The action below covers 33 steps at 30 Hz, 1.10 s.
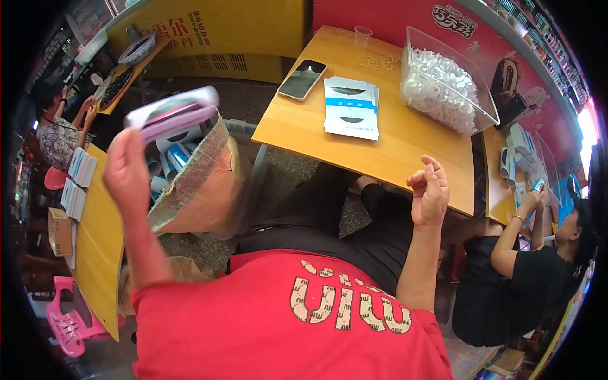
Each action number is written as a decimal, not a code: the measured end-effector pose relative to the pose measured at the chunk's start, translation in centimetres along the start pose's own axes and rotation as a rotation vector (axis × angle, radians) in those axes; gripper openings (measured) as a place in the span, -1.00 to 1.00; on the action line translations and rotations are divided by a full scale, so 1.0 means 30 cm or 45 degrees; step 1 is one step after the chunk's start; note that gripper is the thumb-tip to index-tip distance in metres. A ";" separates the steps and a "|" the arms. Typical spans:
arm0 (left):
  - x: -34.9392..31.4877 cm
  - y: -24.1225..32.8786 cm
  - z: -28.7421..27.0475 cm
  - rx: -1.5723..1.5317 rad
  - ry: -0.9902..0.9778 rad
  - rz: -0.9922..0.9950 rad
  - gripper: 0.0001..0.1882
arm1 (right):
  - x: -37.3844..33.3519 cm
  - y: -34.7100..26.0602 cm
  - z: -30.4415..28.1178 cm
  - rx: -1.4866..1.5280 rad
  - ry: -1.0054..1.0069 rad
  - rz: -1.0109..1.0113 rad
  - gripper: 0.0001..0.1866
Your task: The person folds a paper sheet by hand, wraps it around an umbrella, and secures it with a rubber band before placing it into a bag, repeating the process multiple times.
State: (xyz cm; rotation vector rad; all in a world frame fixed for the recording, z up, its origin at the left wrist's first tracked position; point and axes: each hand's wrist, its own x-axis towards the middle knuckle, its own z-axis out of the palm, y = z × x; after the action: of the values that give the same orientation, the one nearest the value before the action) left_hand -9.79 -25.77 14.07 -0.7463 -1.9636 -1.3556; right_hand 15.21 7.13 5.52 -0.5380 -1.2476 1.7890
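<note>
My left hand (126, 166) is raised at the left, its fingers closed on a bent card sleeve (180, 117), purple and white and blurred by motion. Just below the sleeve stands a large woven sack (202, 183), with several curled blue-and-white cards (172, 158) inside. Over the near edge of the table (304, 123), my right hand (429, 193) hangs in the air with loosely bent fingers and nothing visible in it. A stack of flat white-and-blue printed cards (352, 120) lies on the tabletop, farther off than that hand.
On the table are a phone (303, 80), a clear bin of white plastic pieces (443, 85), a clear cup (363, 36) and loose rings (380, 63). Co-workers sit at the right (522, 266) and far left (60, 130). A pink stool (68, 320) stands at lower left.
</note>
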 end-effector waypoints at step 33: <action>-0.133 0.161 0.999 0.346 -1.980 0.867 -0.84 | 0.082 0.152 -0.033 -0.180 -0.026 0.381 -0.87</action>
State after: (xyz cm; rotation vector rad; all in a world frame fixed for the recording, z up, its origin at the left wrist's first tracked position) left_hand -8.98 3.70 5.74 -2.4587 -2.3082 0.1433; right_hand 12.79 9.16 1.29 -0.8253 -1.3716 1.9633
